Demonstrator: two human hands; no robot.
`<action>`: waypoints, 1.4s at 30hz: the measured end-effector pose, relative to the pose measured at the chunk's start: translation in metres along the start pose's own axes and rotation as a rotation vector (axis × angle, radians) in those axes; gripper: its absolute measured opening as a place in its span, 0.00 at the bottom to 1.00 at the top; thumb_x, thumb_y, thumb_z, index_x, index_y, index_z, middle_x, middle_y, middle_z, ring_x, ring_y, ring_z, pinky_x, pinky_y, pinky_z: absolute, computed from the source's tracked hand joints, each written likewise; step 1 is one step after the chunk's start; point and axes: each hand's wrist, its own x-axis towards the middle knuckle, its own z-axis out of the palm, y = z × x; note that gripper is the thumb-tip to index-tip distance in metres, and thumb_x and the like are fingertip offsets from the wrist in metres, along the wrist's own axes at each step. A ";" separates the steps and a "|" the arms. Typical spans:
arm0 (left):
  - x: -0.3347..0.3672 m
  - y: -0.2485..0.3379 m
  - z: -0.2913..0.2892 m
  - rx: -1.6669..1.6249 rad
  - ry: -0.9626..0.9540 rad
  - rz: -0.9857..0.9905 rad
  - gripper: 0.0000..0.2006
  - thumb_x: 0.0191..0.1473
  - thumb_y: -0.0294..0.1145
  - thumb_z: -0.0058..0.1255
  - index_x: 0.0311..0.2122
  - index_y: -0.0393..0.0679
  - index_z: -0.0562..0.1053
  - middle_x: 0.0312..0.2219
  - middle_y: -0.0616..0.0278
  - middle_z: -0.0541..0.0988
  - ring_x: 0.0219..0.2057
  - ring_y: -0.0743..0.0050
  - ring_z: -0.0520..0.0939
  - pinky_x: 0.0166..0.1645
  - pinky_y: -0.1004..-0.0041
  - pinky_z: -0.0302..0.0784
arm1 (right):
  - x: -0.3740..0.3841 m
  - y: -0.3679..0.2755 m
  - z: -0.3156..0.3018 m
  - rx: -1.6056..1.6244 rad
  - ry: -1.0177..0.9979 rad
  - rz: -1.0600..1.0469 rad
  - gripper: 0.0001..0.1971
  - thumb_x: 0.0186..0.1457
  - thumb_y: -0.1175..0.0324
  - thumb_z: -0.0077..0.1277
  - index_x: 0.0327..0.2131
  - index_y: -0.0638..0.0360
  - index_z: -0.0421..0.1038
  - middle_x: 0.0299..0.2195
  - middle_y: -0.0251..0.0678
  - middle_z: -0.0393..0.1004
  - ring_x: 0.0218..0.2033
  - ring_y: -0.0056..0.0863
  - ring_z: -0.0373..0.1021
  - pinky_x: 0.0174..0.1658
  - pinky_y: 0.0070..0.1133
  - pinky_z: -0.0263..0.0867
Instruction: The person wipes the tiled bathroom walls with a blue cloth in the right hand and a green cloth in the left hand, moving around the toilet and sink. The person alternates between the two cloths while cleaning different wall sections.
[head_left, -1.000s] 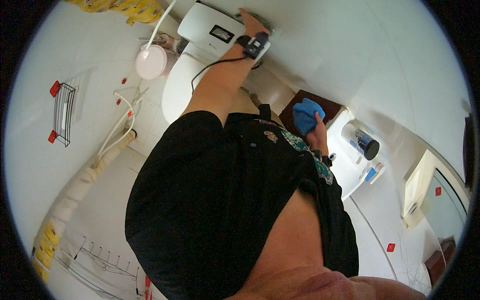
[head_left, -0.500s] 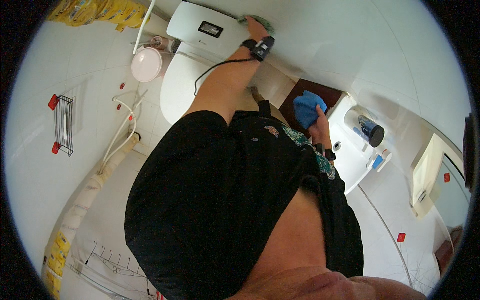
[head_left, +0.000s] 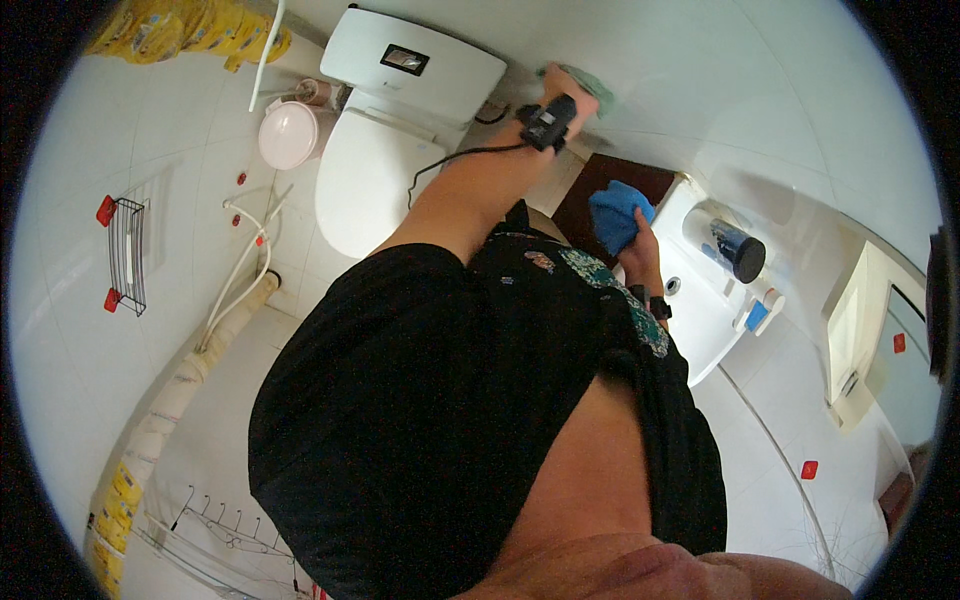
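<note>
Reaching past the white toilet [head_left: 370,180], my left hand [head_left: 572,92] presses a grey-green cloth [head_left: 598,92] against the tiled wall [head_left: 690,90]. Its fingers are partly hidden, and a black device with a cable [head_left: 548,122] is strapped at that wrist. My right hand [head_left: 643,250] grips a bunched blue cloth [head_left: 618,215] beside the white washbasin [head_left: 690,320], in front of a dark brown panel [head_left: 575,200]. That wrist also wears a black band.
Right of the basin's bowl lies a cylinder with a black end [head_left: 745,258], near a small white and blue item [head_left: 762,312]. A pink lidded bin [head_left: 290,135] stands left of the toilet. A wire rack [head_left: 126,255] hangs on the left wall, above a wrapped pipe [head_left: 190,375].
My left hand and the grey-green cloth have moved right and slightly down, from behind the toilet tank to the wall beside it. My right hand still holds the blue cloth in much the same place.
</note>
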 end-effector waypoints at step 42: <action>0.024 -0.026 0.015 0.557 0.202 0.220 0.11 0.53 0.35 0.44 0.40 0.43 0.73 0.37 0.61 0.77 0.39 0.60 0.75 0.46 0.62 0.65 | -0.011 0.008 -0.046 0.062 0.047 0.000 0.32 0.60 0.58 0.47 0.62 0.61 0.47 0.59 0.50 0.57 0.58 0.48 0.59 0.60 0.44 0.55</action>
